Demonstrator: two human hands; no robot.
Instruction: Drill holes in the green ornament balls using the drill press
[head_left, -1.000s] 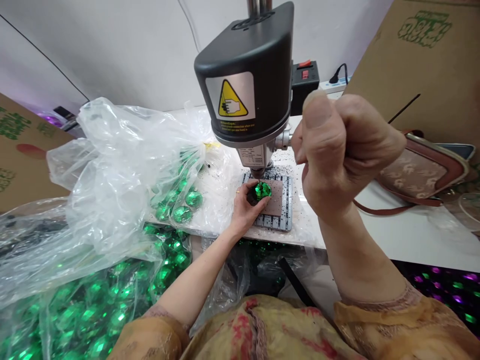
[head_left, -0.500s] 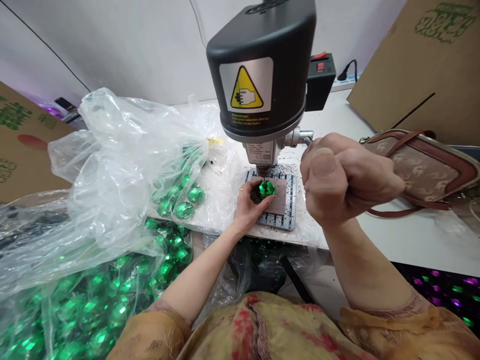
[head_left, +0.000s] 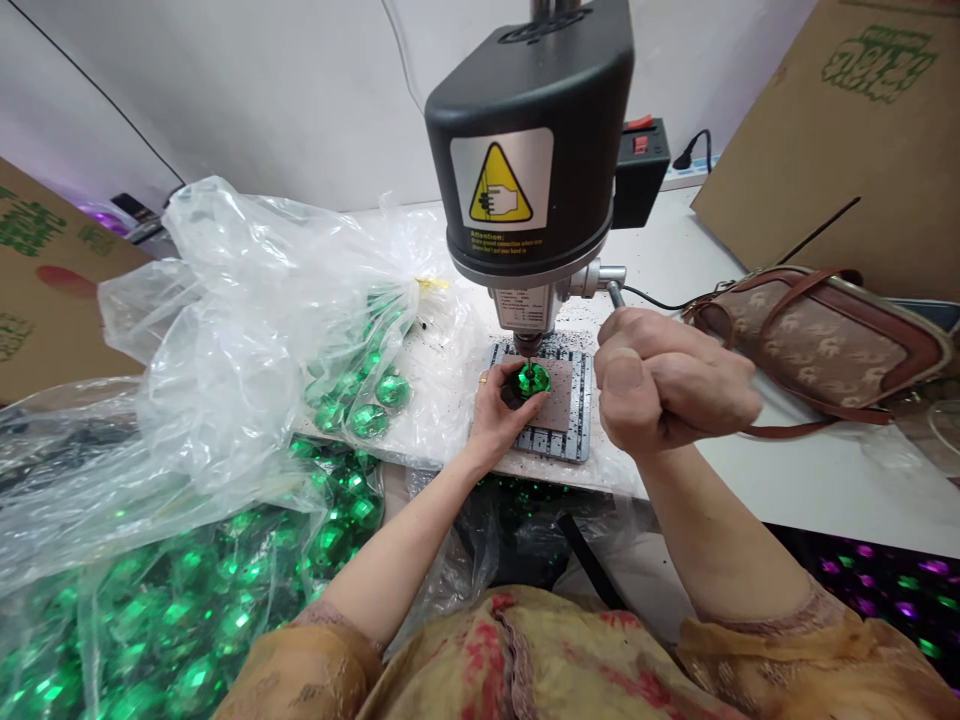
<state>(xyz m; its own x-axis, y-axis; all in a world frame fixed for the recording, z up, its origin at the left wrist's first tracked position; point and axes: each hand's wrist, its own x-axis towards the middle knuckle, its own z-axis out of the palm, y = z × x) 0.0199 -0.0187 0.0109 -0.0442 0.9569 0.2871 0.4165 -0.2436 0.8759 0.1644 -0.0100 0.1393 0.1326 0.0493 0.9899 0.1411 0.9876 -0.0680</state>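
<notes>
A shiny green faceted ball (head_left: 535, 379) sits on the brown pad (head_left: 556, 409) of a slotted metal base, under the chuck and thin bit of a black bench drill press (head_left: 525, 180). My left hand (head_left: 498, 407) grips the ball between thumb and fingers, steadying it from the left and front. My right hand (head_left: 667, 380) is wrapped round the feed lever (head_left: 615, 293) at the drill's right side; only the lever's upper end shows above the fist. Dark shavings lie scattered about the base.
Clear plastic bags (head_left: 225, 330) with several green balls (head_left: 369, 420) cover the left side. A brown handbag (head_left: 832, 340) lies on the white table at right. Cardboard boxes (head_left: 832, 130) stand at both sides. A switch box (head_left: 643, 172) is fixed behind the drill head.
My right hand has come down and slightly left with the lever, and the drill head sits a little further right in view. My left hand keeps its hold on the ball.
</notes>
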